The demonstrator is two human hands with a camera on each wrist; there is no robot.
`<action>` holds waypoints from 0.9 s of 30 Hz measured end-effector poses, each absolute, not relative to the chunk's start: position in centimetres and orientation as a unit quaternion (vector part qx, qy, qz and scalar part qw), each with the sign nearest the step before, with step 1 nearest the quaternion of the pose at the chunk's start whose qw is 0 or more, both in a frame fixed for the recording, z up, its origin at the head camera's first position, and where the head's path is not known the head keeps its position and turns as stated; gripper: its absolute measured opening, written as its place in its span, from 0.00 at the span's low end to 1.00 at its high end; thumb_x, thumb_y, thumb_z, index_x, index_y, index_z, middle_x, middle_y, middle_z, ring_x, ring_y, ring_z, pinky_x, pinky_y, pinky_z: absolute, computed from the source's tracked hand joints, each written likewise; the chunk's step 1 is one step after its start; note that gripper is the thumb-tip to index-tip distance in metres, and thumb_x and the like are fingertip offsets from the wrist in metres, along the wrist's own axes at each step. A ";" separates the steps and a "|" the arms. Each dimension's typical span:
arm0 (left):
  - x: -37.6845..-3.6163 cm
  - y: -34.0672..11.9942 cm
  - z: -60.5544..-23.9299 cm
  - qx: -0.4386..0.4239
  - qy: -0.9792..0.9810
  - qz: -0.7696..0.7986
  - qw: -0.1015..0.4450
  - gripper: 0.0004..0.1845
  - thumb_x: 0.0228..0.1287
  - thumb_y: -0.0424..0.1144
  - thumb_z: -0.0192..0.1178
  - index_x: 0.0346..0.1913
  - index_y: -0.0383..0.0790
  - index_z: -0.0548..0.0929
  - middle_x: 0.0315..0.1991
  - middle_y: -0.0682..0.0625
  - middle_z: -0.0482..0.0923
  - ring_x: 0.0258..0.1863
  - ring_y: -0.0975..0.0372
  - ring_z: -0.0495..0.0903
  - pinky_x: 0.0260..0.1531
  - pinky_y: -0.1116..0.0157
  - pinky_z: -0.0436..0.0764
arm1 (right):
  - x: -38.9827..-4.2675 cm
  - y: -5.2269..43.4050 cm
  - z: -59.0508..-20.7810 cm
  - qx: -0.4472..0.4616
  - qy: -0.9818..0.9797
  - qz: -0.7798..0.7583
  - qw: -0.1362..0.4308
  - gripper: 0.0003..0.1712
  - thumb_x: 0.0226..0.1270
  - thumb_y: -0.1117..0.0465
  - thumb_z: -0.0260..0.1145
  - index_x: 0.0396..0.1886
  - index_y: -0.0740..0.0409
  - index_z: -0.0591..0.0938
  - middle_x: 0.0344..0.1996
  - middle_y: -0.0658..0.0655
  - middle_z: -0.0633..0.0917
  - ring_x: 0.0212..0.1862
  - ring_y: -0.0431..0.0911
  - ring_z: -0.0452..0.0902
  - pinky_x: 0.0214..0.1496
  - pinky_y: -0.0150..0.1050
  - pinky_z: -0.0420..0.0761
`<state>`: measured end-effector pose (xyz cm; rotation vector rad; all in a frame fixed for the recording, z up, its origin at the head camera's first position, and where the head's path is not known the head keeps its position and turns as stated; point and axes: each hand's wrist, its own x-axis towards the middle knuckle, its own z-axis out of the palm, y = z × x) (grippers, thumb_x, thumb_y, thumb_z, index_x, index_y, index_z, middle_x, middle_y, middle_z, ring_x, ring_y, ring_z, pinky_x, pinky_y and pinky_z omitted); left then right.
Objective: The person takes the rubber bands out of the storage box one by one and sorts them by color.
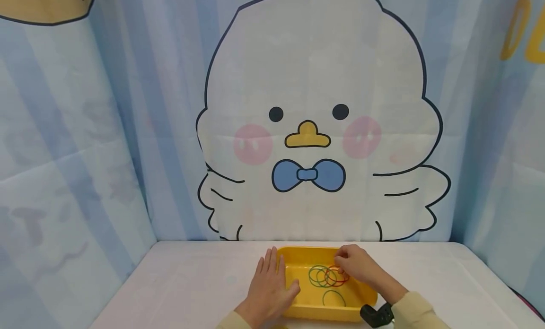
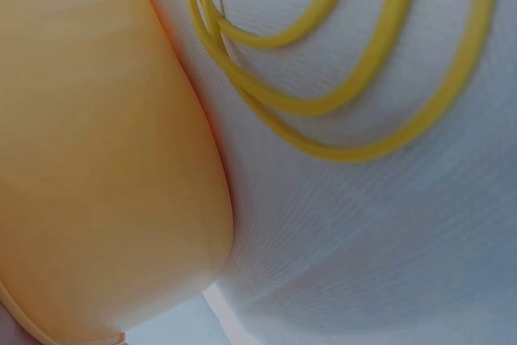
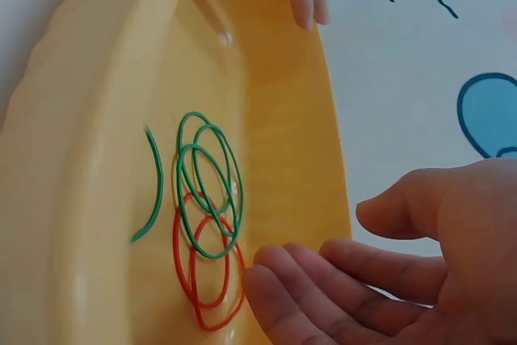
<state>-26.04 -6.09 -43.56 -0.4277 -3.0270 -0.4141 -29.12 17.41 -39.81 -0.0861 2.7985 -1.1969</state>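
A shallow yellow tray point(image 1: 323, 314) stands on the table between my hands. Inside, several green rubber bands point(image 3: 182, 199) overlap some red rubber bands point(image 3: 194, 280). Apart from them lies a separate green band point(image 3: 159, 187), partly out of sight. My left hand point(image 1: 272, 289) rests over the tray's left side, fingers straight. My right hand point(image 1: 359, 263) reaches over the back right rim; in the right wrist view its loosely bent fingertips are beside the red bands, thumb apart, nothing pinched. Whether they touch a band I cannot tell. Yellow rubber bands point(image 2: 323, 107) show outside the tray in the left wrist view.
A white cloth covers the table point(image 1: 196, 281). Behind it hangs a curtain point(image 1: 306, 206) with a cartoon bird, and more curtains enclose both sides. A black wrist device point(image 1: 376, 315) sits by my right sleeve, near the tray's front right corner.
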 end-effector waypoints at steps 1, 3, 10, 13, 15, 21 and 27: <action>-26.0 -6.1 -43.6 -0.140 -0.980 -0.138 0.029 0.41 0.69 0.60 0.43 0.74 0.32 0.61 0.79 0.36 0.46 0.79 0.46 0.49 0.77 0.46 0.53 | -29.2 17.3 -39.9 -0.026 0.917 -0.395 0.052 0.14 0.69 0.65 0.58 0.47 0.69 0.82 0.31 0.57 0.84 0.31 0.46 0.77 0.38 0.38 0.83; -26.0 -6.2 -43.6 -0.144 -0.979 -0.145 0.029 0.41 0.69 0.59 0.42 0.74 0.32 0.61 0.79 0.36 0.46 0.79 0.46 0.49 0.77 0.46 0.52 | -29.5 17.1 -40.1 -0.021 0.915 -0.400 0.056 0.13 0.68 0.65 0.58 0.45 0.68 0.82 0.28 0.58 0.83 0.30 0.46 0.76 0.36 0.37 0.81; -26.0 -6.3 -43.6 -0.150 -0.978 -0.140 0.031 0.42 0.69 0.61 0.41 0.75 0.32 0.60 0.79 0.36 0.46 0.79 0.46 0.49 0.76 0.46 0.53 | -29.8 16.6 -41.0 -0.015 0.913 -0.405 0.046 0.09 0.66 0.67 0.57 0.37 0.69 0.81 0.22 0.58 0.80 0.25 0.46 0.75 0.31 0.37 0.81; -26.1 -6.3 -43.7 -0.144 -0.979 -0.141 0.027 0.41 0.70 0.60 0.42 0.75 0.32 0.60 0.80 0.37 0.46 0.79 0.47 0.49 0.77 0.46 0.53 | -30.0 16.3 -41.4 -0.012 0.918 -0.393 0.045 0.09 0.66 0.66 0.58 0.36 0.69 0.81 0.21 0.57 0.79 0.24 0.46 0.74 0.30 0.36 0.81; -26.1 -6.2 -43.7 -0.141 -0.980 -0.138 0.024 0.41 0.70 0.60 0.43 0.75 0.33 0.60 0.80 0.37 0.46 0.79 0.47 0.49 0.77 0.47 0.53 | -30.1 16.2 -41.5 -0.007 0.922 -0.385 0.047 0.09 0.66 0.66 0.59 0.35 0.68 0.81 0.20 0.57 0.79 0.23 0.45 0.74 0.29 0.35 0.80; -26.2 -6.3 -43.6 -0.134 -0.982 -0.135 0.018 0.42 0.70 0.61 0.43 0.75 0.33 0.60 0.80 0.38 0.46 0.79 0.48 0.49 0.77 0.47 0.52 | -30.5 16.3 -41.6 -0.002 0.932 -0.358 0.055 0.07 0.65 0.66 0.60 0.32 0.67 0.81 0.17 0.56 0.78 0.19 0.43 0.73 0.25 0.32 0.78; -26.2 -6.2 -43.6 -0.132 -0.982 -0.134 0.014 0.42 0.69 0.61 0.43 0.75 0.33 0.60 0.80 0.38 0.45 0.79 0.48 0.49 0.77 0.48 0.52 | -30.7 16.6 -41.6 0.006 0.929 -0.364 0.068 0.07 0.64 0.67 0.61 0.31 0.68 0.82 0.17 0.56 0.79 0.18 0.42 0.75 0.23 0.30 0.79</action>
